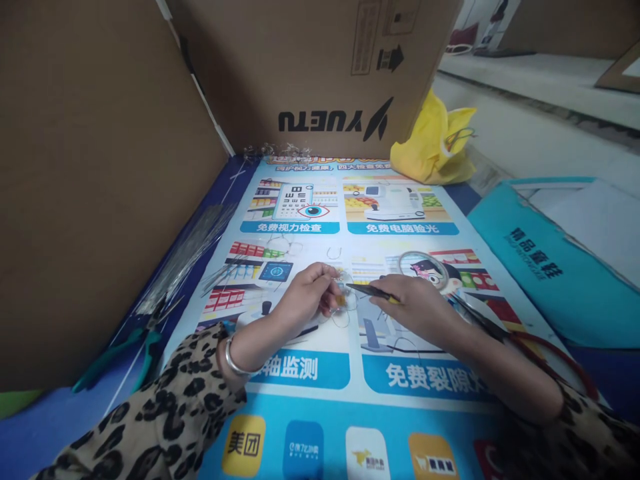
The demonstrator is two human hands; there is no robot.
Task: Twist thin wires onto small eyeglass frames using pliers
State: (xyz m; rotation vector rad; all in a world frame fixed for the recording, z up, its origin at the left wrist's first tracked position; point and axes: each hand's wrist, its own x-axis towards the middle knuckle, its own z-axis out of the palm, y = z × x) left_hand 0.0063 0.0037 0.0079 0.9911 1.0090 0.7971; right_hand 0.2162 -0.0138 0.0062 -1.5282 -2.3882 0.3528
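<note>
Near the middle of the printed sheet, my left hand (314, 292) is closed on a thin wire piece (341, 319) bent into loops, with a small orange-brown bit at the fingertips. My right hand (417, 303) grips dark-nosed pliers (370, 290), with a little yellow showing on the handle. The pliers' tip points left and is close to the wire piece; whether they touch is too small to tell. A roll of clear tape (424, 255) lies just beyond my right hand.
Straight wires (187, 257) and teal-handled pliers (145, 340) lie at left. Red-handled scissors (555, 357) are partly under my right forearm. Behind stand a cardboard box (320, 73), wire pieces (280, 153) and a yellow bag (430, 150); a teal bag (555, 267) is at right.
</note>
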